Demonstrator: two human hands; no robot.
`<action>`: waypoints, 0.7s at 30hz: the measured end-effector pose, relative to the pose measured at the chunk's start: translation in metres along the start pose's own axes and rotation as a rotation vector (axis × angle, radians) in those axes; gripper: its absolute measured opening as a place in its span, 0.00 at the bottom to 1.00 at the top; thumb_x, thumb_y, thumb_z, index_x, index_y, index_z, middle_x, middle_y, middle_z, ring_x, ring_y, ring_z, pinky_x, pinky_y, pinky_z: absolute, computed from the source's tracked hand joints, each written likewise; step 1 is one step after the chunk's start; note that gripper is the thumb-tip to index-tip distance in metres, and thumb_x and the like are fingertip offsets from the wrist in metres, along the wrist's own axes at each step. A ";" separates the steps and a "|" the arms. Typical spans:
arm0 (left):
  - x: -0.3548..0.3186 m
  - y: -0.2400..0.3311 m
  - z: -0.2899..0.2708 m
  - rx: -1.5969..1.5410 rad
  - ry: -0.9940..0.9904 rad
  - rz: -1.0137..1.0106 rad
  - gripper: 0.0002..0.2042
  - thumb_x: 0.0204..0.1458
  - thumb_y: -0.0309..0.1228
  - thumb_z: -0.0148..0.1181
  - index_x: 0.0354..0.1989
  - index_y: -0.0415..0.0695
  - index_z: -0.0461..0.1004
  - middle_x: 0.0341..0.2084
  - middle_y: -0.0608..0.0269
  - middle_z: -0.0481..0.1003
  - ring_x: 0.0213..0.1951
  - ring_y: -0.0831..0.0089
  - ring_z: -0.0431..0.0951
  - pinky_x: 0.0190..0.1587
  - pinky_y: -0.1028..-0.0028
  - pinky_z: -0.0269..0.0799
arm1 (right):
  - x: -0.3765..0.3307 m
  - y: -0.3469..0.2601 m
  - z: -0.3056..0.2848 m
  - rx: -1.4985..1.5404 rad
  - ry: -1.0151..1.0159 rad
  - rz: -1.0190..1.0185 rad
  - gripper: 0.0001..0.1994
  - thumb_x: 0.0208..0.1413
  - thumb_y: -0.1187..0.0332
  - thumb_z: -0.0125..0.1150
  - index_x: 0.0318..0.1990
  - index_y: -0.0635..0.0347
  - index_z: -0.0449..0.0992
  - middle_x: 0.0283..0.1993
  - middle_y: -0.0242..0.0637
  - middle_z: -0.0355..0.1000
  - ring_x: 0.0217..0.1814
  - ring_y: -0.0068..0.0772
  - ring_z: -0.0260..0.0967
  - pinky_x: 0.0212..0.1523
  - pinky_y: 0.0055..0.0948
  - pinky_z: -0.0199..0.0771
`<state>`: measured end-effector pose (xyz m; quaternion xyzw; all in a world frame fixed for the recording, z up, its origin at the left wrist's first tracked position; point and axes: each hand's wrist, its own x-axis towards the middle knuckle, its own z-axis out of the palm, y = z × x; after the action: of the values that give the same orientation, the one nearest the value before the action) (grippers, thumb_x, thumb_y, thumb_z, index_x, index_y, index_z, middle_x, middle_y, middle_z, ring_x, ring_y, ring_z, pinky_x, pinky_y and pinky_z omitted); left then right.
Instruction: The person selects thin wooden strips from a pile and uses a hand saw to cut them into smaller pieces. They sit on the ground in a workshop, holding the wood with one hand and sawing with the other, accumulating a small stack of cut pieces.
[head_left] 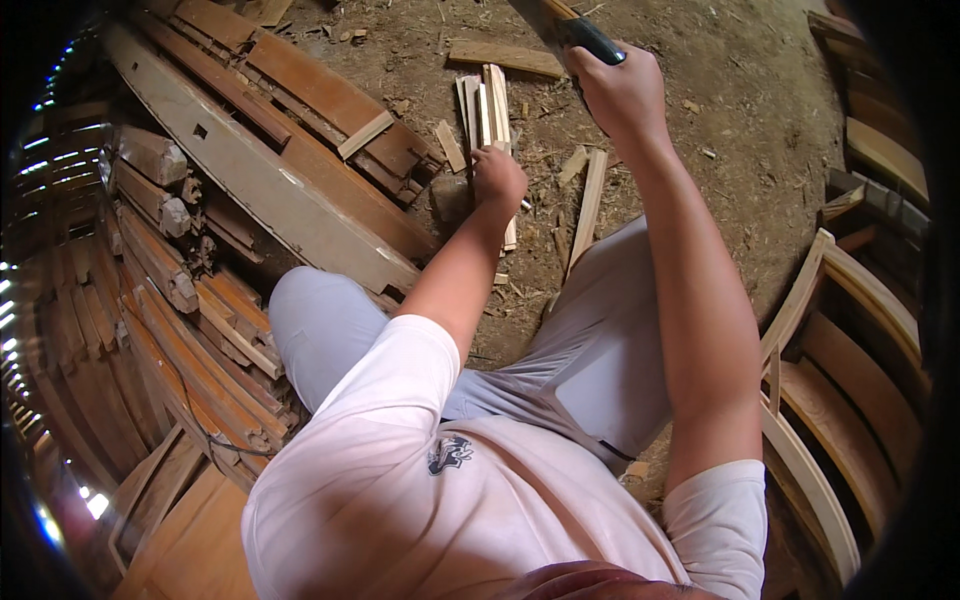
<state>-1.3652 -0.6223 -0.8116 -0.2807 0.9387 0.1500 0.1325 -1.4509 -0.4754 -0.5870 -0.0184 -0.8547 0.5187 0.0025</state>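
My left hand (498, 178) is closed around a small bundle of pale wooden sticks (497, 100) over the dirt floor, between my knees and the far edge. The fingers are partly hidden behind the back of the hand. Raised to the right of it, my right hand (622, 88) grips a long tool (592, 40) by its dark, rounded handle. The tool slants up and left past the top edge, so its far end is out of sight and its kind is unclear. A dark block (452, 198) sits just left of my left hand.
Long brown boards and beams (290, 190) are stacked on the left. Curved wooden pieces (850, 290) stand piled on the right. A flat board (506, 58) lies beyond the sticks, and a narrow plank (589, 205) rests by my right knee. Wood chips litter the dirt floor (740, 190).
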 end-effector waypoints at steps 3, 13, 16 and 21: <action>-0.004 -0.002 0.008 0.076 -0.017 0.053 0.34 0.56 0.37 0.70 0.61 0.25 0.61 0.57 0.39 0.69 0.54 0.52 0.82 0.52 0.61 0.83 | -0.002 -0.004 -0.005 0.008 0.004 -0.011 0.18 0.52 0.57 0.66 0.26 0.69 0.79 0.17 0.43 0.74 0.19 0.37 0.74 0.26 0.38 0.74; -0.005 -0.003 0.004 0.038 0.109 0.017 0.27 0.52 0.36 0.66 0.52 0.27 0.65 0.47 0.37 0.75 0.46 0.48 0.84 0.47 0.56 0.83 | -0.001 0.000 -0.010 -0.006 -0.009 -0.044 0.18 0.53 0.58 0.65 0.26 0.68 0.79 0.17 0.43 0.74 0.20 0.37 0.74 0.26 0.38 0.73; 0.002 -0.017 -0.021 -0.189 0.020 -0.096 0.30 0.51 0.41 0.65 0.52 0.26 0.64 0.44 0.36 0.76 0.46 0.48 0.84 0.49 0.52 0.81 | -0.002 -0.003 -0.005 0.010 -0.011 -0.036 0.17 0.54 0.58 0.66 0.27 0.68 0.79 0.18 0.41 0.74 0.19 0.35 0.73 0.25 0.38 0.71; 0.004 -0.063 -0.112 -1.122 -0.481 0.064 0.22 0.63 0.34 0.47 0.56 0.25 0.63 0.44 0.40 0.79 0.40 0.59 0.86 0.46 0.61 0.79 | -0.009 -0.013 -0.005 0.074 -0.044 0.016 0.17 0.57 0.60 0.66 0.28 0.68 0.79 0.18 0.35 0.72 0.19 0.27 0.68 0.23 0.36 0.67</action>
<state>-1.3515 -0.7148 -0.7226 -0.2376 0.6684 0.6845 0.1680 -1.4424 -0.4773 -0.5733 -0.0136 -0.8346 0.5504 -0.0197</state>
